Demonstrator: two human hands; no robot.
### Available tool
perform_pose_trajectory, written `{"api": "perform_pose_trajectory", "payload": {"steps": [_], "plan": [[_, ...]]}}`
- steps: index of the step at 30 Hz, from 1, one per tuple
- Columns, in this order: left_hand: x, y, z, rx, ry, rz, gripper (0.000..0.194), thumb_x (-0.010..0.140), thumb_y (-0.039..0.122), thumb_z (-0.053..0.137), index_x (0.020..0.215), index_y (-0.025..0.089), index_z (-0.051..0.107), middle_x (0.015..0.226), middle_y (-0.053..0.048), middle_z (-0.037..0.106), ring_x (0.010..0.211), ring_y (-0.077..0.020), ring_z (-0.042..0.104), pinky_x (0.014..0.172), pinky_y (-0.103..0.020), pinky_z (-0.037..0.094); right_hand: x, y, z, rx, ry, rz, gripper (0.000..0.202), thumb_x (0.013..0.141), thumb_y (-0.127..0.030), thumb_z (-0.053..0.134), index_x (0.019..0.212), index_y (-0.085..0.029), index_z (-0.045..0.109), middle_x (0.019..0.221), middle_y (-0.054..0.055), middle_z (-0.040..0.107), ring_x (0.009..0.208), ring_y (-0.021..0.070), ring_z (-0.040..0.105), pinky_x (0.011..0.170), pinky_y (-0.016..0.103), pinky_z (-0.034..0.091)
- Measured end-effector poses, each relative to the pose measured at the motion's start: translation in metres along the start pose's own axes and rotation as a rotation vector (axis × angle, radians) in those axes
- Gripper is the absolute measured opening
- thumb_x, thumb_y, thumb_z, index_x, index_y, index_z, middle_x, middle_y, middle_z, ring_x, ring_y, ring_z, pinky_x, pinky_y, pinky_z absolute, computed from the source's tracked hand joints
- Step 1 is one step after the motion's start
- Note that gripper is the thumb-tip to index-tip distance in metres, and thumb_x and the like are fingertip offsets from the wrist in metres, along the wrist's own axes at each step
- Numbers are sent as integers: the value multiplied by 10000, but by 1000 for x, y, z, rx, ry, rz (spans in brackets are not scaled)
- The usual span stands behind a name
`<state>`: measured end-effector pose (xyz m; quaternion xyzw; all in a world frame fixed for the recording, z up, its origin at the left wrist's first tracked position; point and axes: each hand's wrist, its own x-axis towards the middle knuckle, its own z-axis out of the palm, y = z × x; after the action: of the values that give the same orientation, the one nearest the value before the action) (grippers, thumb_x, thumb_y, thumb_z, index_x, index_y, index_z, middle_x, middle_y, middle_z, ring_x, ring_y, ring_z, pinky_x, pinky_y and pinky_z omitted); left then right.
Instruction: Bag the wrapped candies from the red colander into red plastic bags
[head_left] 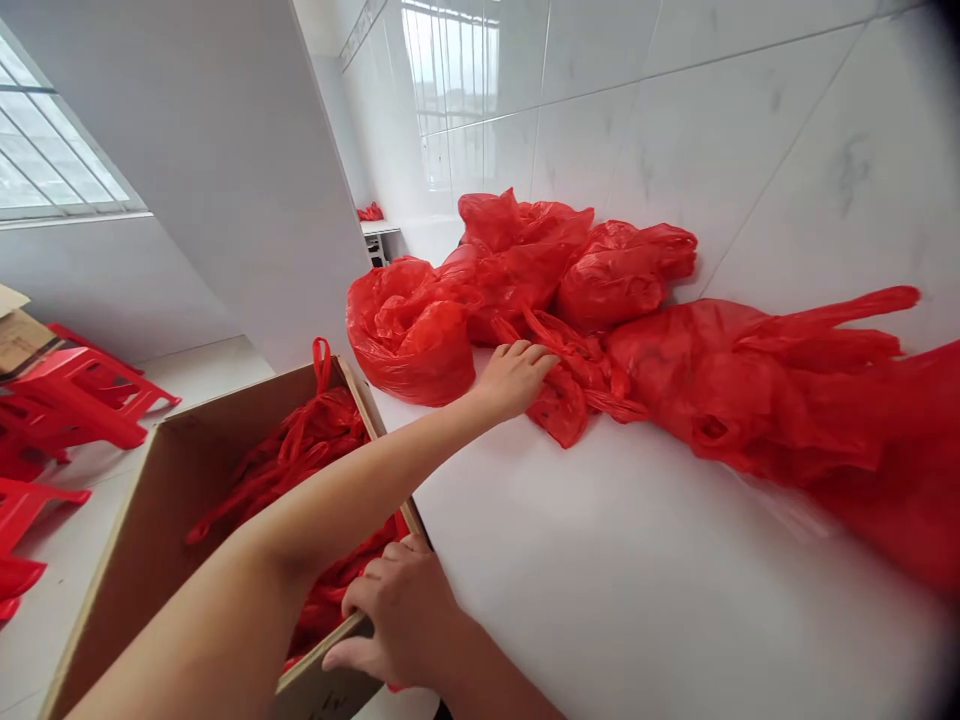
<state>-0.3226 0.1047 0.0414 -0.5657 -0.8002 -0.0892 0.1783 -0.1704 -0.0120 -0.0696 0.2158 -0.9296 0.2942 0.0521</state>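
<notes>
My left hand (pixel 517 380) stretches across the box to the white tabletop (pixel 637 520). Its fingers curl over a crumpled red plastic bag (pixel 562 405) with loose handles, and the fingertips are partly hidden. Lower down, my right hand (pixel 409 612) grips the rim of an open brown box (pixel 124 540), thumb outside and fingers over the edge. Inside that box lie crumpled red plastic bags (pixel 300 440), partly covered by my left forearm.
Bulky red bags (pixel 412 330) are heaped along the tiled wall (pixel 750 150), and more red plastic (pixel 787 390) spreads rightward. Red plastic stools (pixel 97 385) stand on the floor at left, with a piece of cardboard (pixel 26 335) on one. A grey partition (pixel 225 150) rises behind the box.
</notes>
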Motion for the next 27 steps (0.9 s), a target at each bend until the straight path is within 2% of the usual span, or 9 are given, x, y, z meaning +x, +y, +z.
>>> {"api": "perform_pose_trajectory", "payload": {"steps": [4, 8, 10, 14, 17, 19, 21, 23, 27], "plan": [[22, 0, 27, -15, -72, -40, 354, 824, 160, 537, 1165, 118, 622, 1087, -156, 674, 1038, -307, 575, 934, -493, 381, 1, 2, 2, -9, 17, -19, 539, 753, -745, 564, 852, -226, 676, 802, 8, 691, 846, 183, 563, 929, 357, 362], [-1, 4, 4, -87, -137, -53, 189, 769, 179, 589, 924, 160, 695, 938, -111, 671, 980, -293, 593, 944, -488, 398, 0, 1, -1, 20, 21, -15, 519, 751, -723, 591, 866, -226, 684, 809, 12, 695, 840, 181, 569, 920, 355, 368], [-25, 2, -21, -149, -160, -82, 114, 769, 243, 618, 832, 177, 686, 938, -91, 652, 948, -267, 604, 885, -425, 461, 0, -1, -5, 37, 10, 5, 510, 749, -716, 602, 861, -225, 686, 816, 12, 696, 854, 186, 570, 915, 356, 368], [-95, -12, -82, -349, -191, -254, 282, 836, 452, 583, 888, 185, 657, 933, -60, 659, 792, -195, 651, 680, -310, 552, 0, -2, -8, 52, -45, 25, 489, 776, -696, 589, 865, -225, 686, 848, 18, 696, 874, 198, 567, 897, 365, 367], [-158, -33, -117, -1052, -293, -654, 308, 830, 449, 624, 1037, 227, 674, 994, -48, 721, 916, -244, 686, 805, -367, 569, -2, -2, -6, 81, -33, 58, 425, 774, -652, 628, 851, -238, 685, 825, 2, 687, 852, 188, 562, 889, 354, 355], [-198, -56, -127, -1246, -261, -918, 299, 803, 424, 667, 1035, 237, 685, 1003, -53, 739, 890, -262, 702, 793, -395, 578, -3, -1, -4, 105, -18, 53, 388, 761, -620, 665, 847, -241, 679, 814, -9, 678, 850, 179, 553, 898, 345, 341], [-233, -86, -124, -1281, -286, -1065, 293, 763, 401, 711, 1013, 252, 684, 989, -32, 750, 879, -257, 709, 802, -395, 576, -3, 0, -3, 125, -2, 29, 377, 748, -602, 690, 844, -238, 668, 820, -16, 671, 858, 173, 539, 905, 340, 326], [-259, -121, -110, -1209, -337, -1112, 357, 749, 429, 708, 1062, 265, 656, 1029, -15, 745, 936, -256, 701, 835, -398, 563, -3, 1, -3, 143, 17, 23, 374, 753, -599, 686, 835, -235, 655, 827, -22, 667, 843, 164, 526, 899, 336, 317], [-277, -188, -56, -791, -280, -1166, 466, 652, 496, 749, 987, 198, 624, 923, -33, 748, 847, -256, 706, 735, -354, 574, -3, 0, -4, 165, 34, 33, 382, 795, -617, 627, 816, -236, 638, 820, -26, 662, 815, 156, 511, 878, 331, 310]]}}
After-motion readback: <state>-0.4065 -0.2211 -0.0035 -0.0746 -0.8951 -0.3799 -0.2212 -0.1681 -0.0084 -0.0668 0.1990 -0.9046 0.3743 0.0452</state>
